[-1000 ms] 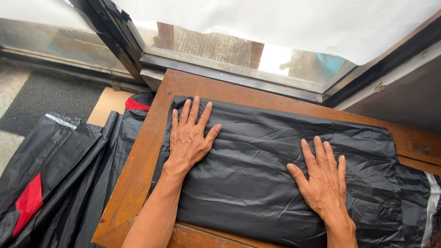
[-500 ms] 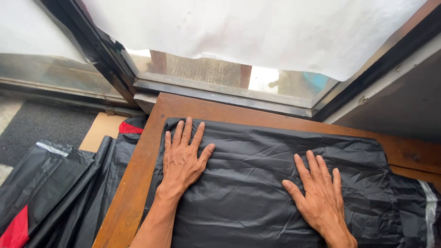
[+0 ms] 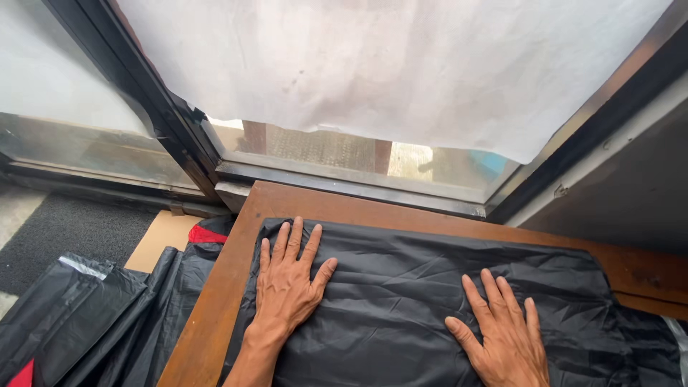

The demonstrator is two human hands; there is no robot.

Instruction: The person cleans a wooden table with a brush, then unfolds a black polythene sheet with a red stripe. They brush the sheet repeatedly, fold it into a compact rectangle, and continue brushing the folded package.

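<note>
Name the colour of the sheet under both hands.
Black, slightly glossy and wrinkled sheet; clearest in the head view.

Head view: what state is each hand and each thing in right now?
Left hand: flat, fingers spread, palm down on the black fabric.
Right hand: flat, fingers spread, palm down on the same fabric.
Black fabric: spread out on the table, lightly creased.
Wooden table: bare along its left and far edges.
Black plastic bags: crumpled on the floor, left of the table.
White sheet: hanging over the window.
</note>
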